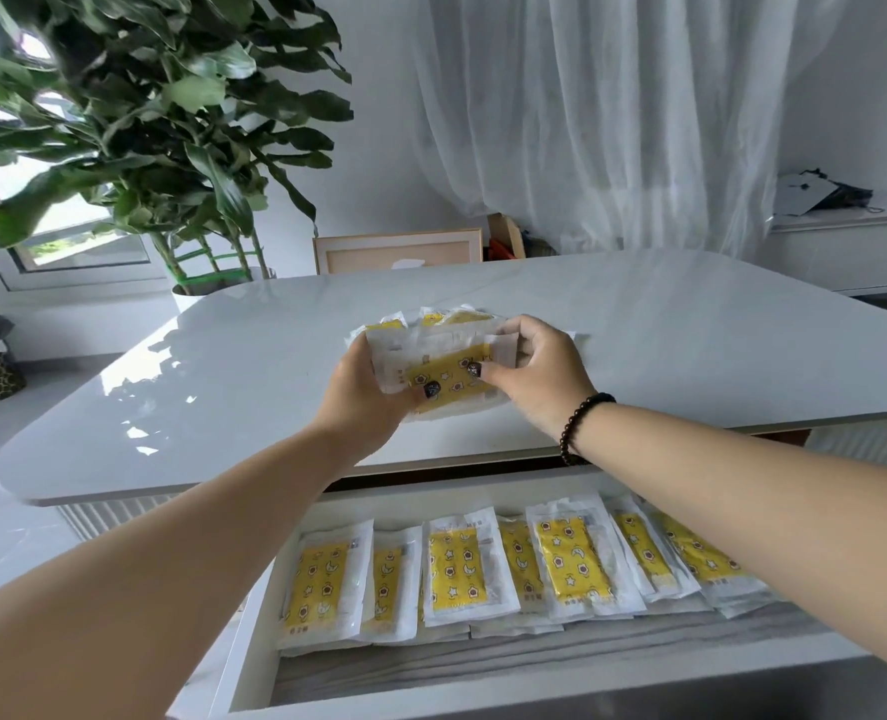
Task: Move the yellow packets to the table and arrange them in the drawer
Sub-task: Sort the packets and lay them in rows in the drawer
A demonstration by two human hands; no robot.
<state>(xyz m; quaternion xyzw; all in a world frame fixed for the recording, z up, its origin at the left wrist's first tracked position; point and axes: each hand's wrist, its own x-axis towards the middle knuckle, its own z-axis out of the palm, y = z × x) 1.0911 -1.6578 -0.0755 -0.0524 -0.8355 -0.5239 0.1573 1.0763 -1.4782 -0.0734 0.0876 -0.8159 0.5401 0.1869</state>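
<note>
Seven or so yellow packets already lie in the open drawer, set side by side in an overlapping row along its far side, each with its long edge running front to back. From that I judge the arranging well under way but not finished: the near strip of the drawer floor is bare, and a bundle of packets is up on the white surface.

I have both hands on that bundle. My left hand cups its left end with the thumb pressed on the top packet, and my right hand closes on the right end, fingers curled over the far edge and thumb on top. So both hands grip the same stack, which rests on or just above the surface; I cannot tell which. More packets peek out behind my hands, so the heap is larger than what I hold.

What is left, as I read it, is to carry this bundle down to the drawer, lay it in line with the row, then deal with the rest behind.
</note>
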